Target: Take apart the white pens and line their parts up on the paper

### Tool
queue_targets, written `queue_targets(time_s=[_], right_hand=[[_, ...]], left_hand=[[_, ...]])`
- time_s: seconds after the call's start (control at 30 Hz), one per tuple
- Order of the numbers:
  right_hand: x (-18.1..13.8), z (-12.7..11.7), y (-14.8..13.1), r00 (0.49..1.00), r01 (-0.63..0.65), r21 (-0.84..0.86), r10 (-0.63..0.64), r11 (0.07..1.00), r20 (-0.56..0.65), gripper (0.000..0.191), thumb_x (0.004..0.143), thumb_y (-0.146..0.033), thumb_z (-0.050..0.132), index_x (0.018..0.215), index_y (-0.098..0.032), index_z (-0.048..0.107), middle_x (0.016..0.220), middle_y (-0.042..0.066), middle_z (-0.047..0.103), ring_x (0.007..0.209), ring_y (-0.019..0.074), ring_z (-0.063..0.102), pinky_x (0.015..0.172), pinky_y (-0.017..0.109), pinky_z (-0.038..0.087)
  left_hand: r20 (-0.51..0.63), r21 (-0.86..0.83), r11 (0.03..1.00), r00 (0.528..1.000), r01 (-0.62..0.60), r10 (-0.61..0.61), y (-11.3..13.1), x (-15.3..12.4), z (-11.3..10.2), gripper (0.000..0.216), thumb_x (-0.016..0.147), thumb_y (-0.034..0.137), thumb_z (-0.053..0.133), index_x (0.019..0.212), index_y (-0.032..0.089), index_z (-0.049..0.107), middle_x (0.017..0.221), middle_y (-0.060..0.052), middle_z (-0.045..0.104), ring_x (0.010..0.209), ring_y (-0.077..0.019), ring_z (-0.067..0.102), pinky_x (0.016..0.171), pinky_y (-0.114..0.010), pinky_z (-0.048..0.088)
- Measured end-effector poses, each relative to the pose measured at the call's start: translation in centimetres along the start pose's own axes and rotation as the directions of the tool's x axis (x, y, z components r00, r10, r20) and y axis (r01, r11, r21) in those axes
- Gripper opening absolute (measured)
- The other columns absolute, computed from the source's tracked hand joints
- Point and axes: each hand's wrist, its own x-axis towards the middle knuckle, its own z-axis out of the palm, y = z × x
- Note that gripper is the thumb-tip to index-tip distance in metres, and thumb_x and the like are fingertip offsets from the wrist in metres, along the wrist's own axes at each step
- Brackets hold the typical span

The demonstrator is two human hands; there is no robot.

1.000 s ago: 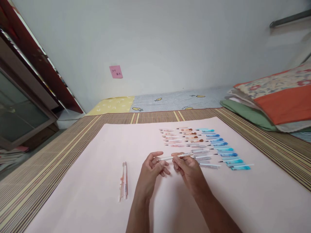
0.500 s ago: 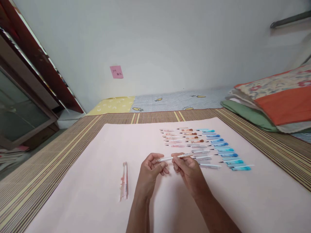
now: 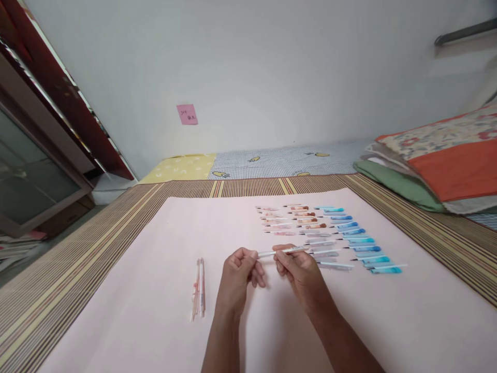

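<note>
My right hand [image 3: 298,274] pinches a slim white pen [image 3: 285,251] near its middle and holds it level above a pale pink sheet [image 3: 155,290]. My left hand [image 3: 238,274] has its fingers curled around the pen's left tip. Just beyond the hands lie rows of small pen parts: pinkish ones [image 3: 275,223], orange-brown ones [image 3: 308,217] and blue ones [image 3: 357,238]. Two pale pens [image 3: 198,295] lie side by side left of my left hand.
The pink sheet rests on a striped mat [image 3: 77,248]. Folded bedding with an orange patch [image 3: 442,166] is stacked at the right. A pink sticky note [image 3: 187,114] is on the wall. A glass-fronted cabinet [image 3: 31,176] stands at the left.
My left hand's fingers have curled in from a loose open pose and closed on the pen's left tip. My right hand and the pen have hardly moved.
</note>
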Motion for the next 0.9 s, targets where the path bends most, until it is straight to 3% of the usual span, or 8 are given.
queue_targets(time_s=[0.1,0.23,0.47,0.67,0.9], right_hand=[[-0.3,0.3,-0.6,1.000,0.000,0.018,-0.001,1.000,0.012,0.036,0.067,-0.046,0.087,0.085,-0.017,0.076,0.056,-0.001,0.056,0.055,0.0131,0.048,0.054,0.028,0.036],[-0.2,0.2,-0.8,0.999,-0.025,0.078,0.027,0.997,-0.035,0.035,0.065,-0.043,0.088,0.084,-0.017,0.076,0.062,0.000,0.060,0.056,0.0130,0.048,0.053,0.029,0.037],[0.7,-1.0,-0.9,0.985,0.007,0.223,0.031,0.975,-0.167,0.023,0.060,-0.030,0.088,0.076,-0.019,0.075,0.081,0.003,0.066,0.062,0.0123,0.051,0.051,0.026,0.038],[0.6,-0.6,-0.7,0.995,-0.058,0.177,0.072,0.982,-0.076,0.027,0.061,-0.034,0.089,0.078,-0.018,0.075,0.077,0.003,0.066,0.060,0.0124,0.052,0.051,0.026,0.040],[0.6,-0.7,-0.3,0.992,-0.069,0.126,0.081,0.990,-0.097,0.034,0.062,-0.041,0.091,0.081,-0.017,0.076,0.072,0.003,0.067,0.056,0.0094,0.050,0.050,0.024,0.037]], left_hand=[[-0.063,0.026,0.998,0.996,0.057,-0.055,-0.1,0.1,0.0,0.052,0.079,0.065,0.068,0.065,0.015,0.058,0.046,0.000,0.056,0.034,-0.0087,0.047,0.041,-0.023,0.022],[-0.102,0.011,0.998,0.993,0.062,-0.061,-0.3,0.2,-0.2,0.054,0.076,0.066,0.070,0.067,0.015,0.060,0.048,0.000,0.057,0.036,-0.0084,0.048,0.042,-0.023,0.023],[-0.119,-0.038,0.998,0.992,0.041,-0.045,-0.3,0.4,-0.4,0.046,0.075,0.057,0.076,0.072,0.014,0.061,0.053,0.001,0.060,0.040,-0.0077,0.050,0.044,-0.022,0.025],[-0.096,-0.047,0.999,0.995,0.007,-0.011,-0.5,0.5,-0.2,0.037,0.070,0.046,0.081,0.074,0.014,0.062,0.062,-0.004,0.068,0.045,-0.0099,0.055,0.047,-0.022,0.030],[-0.065,-0.054,0.998,0.998,-0.008,0.005,-1.0,0.7,-0.4,0.038,0.066,0.035,0.086,0.090,0.014,0.065,0.072,-0.007,0.074,0.057,-0.0154,0.066,0.053,-0.024,0.040]])
